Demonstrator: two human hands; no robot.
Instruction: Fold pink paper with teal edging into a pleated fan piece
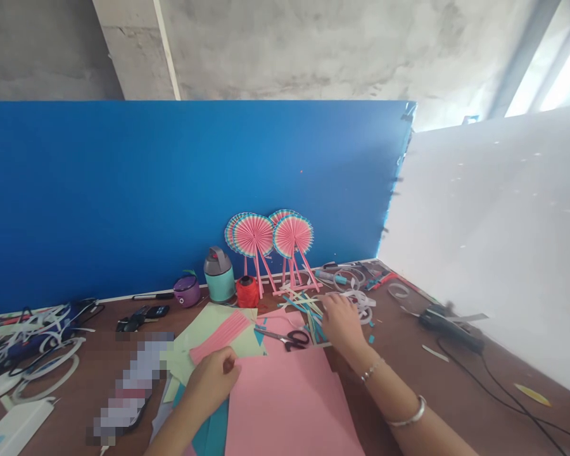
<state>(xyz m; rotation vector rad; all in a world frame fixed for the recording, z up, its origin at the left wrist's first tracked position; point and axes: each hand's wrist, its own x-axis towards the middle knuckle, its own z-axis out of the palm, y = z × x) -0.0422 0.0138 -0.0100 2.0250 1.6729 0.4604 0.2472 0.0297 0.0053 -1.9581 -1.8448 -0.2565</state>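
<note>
A large pink paper sheet [287, 399] lies at the front middle of the table. My left hand [213, 380] is curled at its upper left corner, thumb and fingers closed on the edge. My right hand [342, 320] reaches past the sheet's far right corner, its fingers partly stretched over a heap of thin paper strips [306, 307] in blue and pale yellow; the fingertips are partly hidden. Between the hands, scissors [287, 339] with black handles rest on smaller pink paper. A pleated pink paper piece [221, 335] lies on pale green paper [183, 339].
Several round pink paper fans [254, 235] on stands lean near the blue partition [171, 190]. Before it stand a teal-grey bottle [219, 278], a purple pot [187, 291] and a red spool [247, 292]. Cables [52, 367] clutter the left; a black device [451, 326] sits right.
</note>
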